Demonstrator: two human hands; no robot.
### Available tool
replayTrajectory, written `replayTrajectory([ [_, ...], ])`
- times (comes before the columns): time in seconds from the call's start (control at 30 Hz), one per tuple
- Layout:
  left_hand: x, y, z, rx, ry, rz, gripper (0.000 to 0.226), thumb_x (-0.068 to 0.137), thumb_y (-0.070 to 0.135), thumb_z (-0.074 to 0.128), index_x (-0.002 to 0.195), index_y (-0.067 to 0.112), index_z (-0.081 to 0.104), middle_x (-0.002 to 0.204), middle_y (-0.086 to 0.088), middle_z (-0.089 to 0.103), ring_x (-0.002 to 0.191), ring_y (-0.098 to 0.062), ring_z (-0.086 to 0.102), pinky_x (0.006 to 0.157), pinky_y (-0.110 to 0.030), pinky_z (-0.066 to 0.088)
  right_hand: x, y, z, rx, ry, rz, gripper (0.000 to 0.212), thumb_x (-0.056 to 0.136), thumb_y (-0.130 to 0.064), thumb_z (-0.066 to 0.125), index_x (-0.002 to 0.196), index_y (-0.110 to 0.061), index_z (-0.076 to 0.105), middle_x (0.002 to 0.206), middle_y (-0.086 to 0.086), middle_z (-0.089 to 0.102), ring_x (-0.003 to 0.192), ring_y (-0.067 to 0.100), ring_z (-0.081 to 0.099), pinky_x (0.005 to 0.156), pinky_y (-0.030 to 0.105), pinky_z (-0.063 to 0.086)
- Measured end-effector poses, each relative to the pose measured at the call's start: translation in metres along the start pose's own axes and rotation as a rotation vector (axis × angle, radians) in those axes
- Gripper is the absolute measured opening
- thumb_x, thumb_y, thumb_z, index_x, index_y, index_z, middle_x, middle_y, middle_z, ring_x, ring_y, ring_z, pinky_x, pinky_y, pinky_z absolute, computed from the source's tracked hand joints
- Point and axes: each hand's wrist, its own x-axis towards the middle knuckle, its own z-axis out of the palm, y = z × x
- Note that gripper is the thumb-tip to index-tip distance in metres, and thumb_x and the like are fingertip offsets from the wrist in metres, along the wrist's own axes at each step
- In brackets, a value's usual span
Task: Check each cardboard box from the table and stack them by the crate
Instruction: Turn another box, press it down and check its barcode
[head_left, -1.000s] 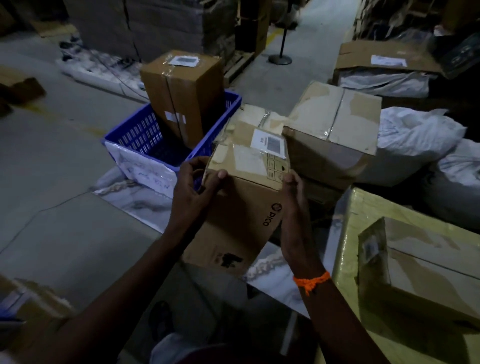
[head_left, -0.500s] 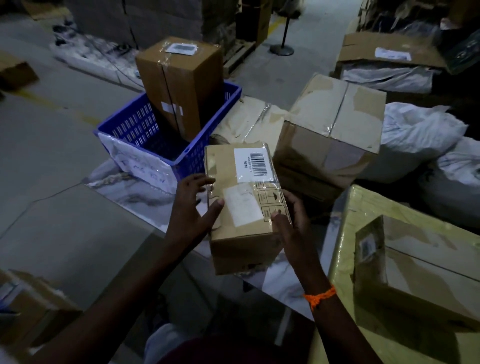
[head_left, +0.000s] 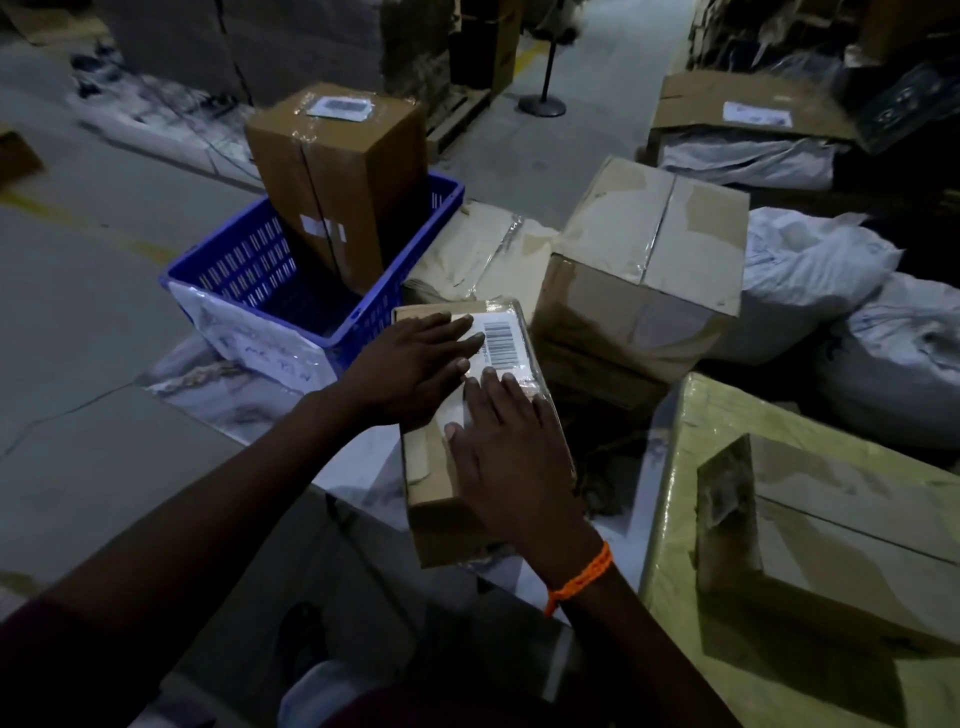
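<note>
A small cardboard box (head_left: 431, 488) with a barcode label (head_left: 503, 340) lies flat beside the blue crate (head_left: 244, 270). My left hand (head_left: 415, 369) lies flat on its top, fingers straight, at the label's left edge. My right hand (head_left: 509, 457) presses flat on the top nearer to me, covering a white sticker. A tall taped box (head_left: 337, 176) stands inside the crate. A larger taped box (head_left: 644, 260) sits on another box just right of the small one. On the yellow-wrapped table (head_left: 675, 545) at the right lies one more cardboard box (head_left: 831, 525).
White sacks (head_left: 810, 275) are heaped at the right behind the table. A flat wrapped parcel (head_left: 478, 249) lies behind the small box. An open carton (head_left: 737, 109) and a stanchion post (head_left: 543, 104) stand farther back. Bare concrete floor (head_left: 78, 312) stretches to the left.
The box was tilted up between both hands, then turned label-up and laid down flat. Both hands moved from its sides onto its top.
</note>
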Motion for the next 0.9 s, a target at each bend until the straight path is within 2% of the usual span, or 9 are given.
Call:
replayTrajectory([
  [0.2,0.0,0.002,0.0,0.022,0.04,0.013,0.065,0.101,0.055,0.02,0.152,0.024,0.046,0.161,-0.005,0.038,0.152,-0.025,0.029,0.119,-0.049,0.029,0.003,0.002,-0.004,0.013,-0.03,-0.02,0.073,0.102,-0.058,0.017,0.159,-0.016,0.034,0.167,0.009,0.03,0.155,0.025,0.025,0.126,0.05,0.018],
  [0.3,-0.012,0.008,-0.004,-0.102,0.185,0.124,0.046,0.105,0.042,0.041,0.134,0.017,0.065,0.143,-0.008,0.06,0.133,-0.021,0.054,0.104,-0.046,0.05,-0.008,0.009,-0.004,0.159,0.115,-0.158,0.053,0.103,-0.044,0.044,0.142,-0.011,0.058,0.149,0.011,0.055,0.14,0.026,0.049,0.115,0.052,0.039],
  [0.37,-0.027,0.011,-0.007,-0.173,0.256,0.185,0.036,0.103,0.039,0.05,0.121,0.016,0.072,0.129,-0.003,0.067,0.116,-0.01,0.062,0.089,-0.036,0.057,-0.02,0.016,-0.001,0.281,0.218,-0.237,0.038,0.101,-0.034,0.056,0.129,-0.012,0.067,0.133,0.009,0.067,0.126,0.022,0.061,0.107,0.047,0.048],
  [0.47,-0.051,0.008,-0.003,-0.219,0.267,0.263,0.032,0.101,0.039,0.057,0.111,0.016,0.077,0.122,0.001,0.07,0.111,-0.005,0.063,0.084,-0.031,0.058,-0.038,0.028,0.001,0.296,0.295,-0.273,0.024,0.1,-0.032,0.059,0.109,-0.014,0.073,0.116,0.004,0.074,0.111,0.016,0.067,0.101,0.042,0.053],
  [0.57,-0.055,0.006,0.001,-0.245,0.242,0.267,0.03,0.099,0.037,0.062,0.114,0.017,0.077,0.125,0.001,0.069,0.117,-0.01,0.063,0.088,-0.034,0.057,-0.047,0.033,0.002,0.323,0.325,-0.256,0.022,0.1,-0.03,0.06,0.107,-0.016,0.074,0.116,0.002,0.073,0.113,0.014,0.066,0.102,0.041,0.051],
  [0.67,-0.043,0.009,-0.005,-0.185,0.219,0.267,0.034,0.098,0.045,0.059,0.105,0.017,0.077,0.113,0.001,0.07,0.102,-0.011,0.065,0.078,-0.035,0.057,-0.047,0.03,0.001,0.377,0.336,-0.209,0.022,0.098,-0.032,0.06,0.103,-0.017,0.076,0.116,0.001,0.073,0.115,0.015,0.064,0.103,0.045,0.05],
  [0.77,-0.022,0.014,-0.02,-0.128,0.144,0.169,0.046,0.095,0.057,0.05,0.102,0.018,0.073,0.108,-0.002,0.067,0.096,-0.015,0.061,0.078,-0.04,0.055,-0.046,0.027,-0.003,0.371,0.314,-0.072,0.027,0.095,-0.046,0.061,0.105,-0.025,0.075,0.125,0.0,0.068,0.124,0.017,0.057,0.107,0.056,0.043],
  [0.83,-0.002,0.016,-0.027,-0.055,0.109,0.056,0.051,0.091,0.061,0.053,0.116,0.019,0.069,0.128,-0.005,0.062,0.117,-0.021,0.056,0.095,-0.044,0.052,-0.05,0.027,-0.006,0.321,0.28,0.134,0.051,0.087,-0.066,0.06,0.121,-0.029,0.068,0.141,0.001,0.055,0.135,0.021,0.046,0.112,0.057,0.038],
  [0.9,0.02,0.016,-0.032,-0.008,0.036,-0.078,0.068,0.09,0.062,0.062,0.143,0.02,0.053,0.154,-0.008,0.044,0.141,-0.027,0.038,0.113,-0.048,0.038,-0.057,0.027,-0.014,0.365,0.221,0.384,0.084,0.079,-0.084,0.055,0.144,-0.031,0.05,0.157,0.001,0.033,0.144,0.022,0.032,0.115,0.049,0.037],
])
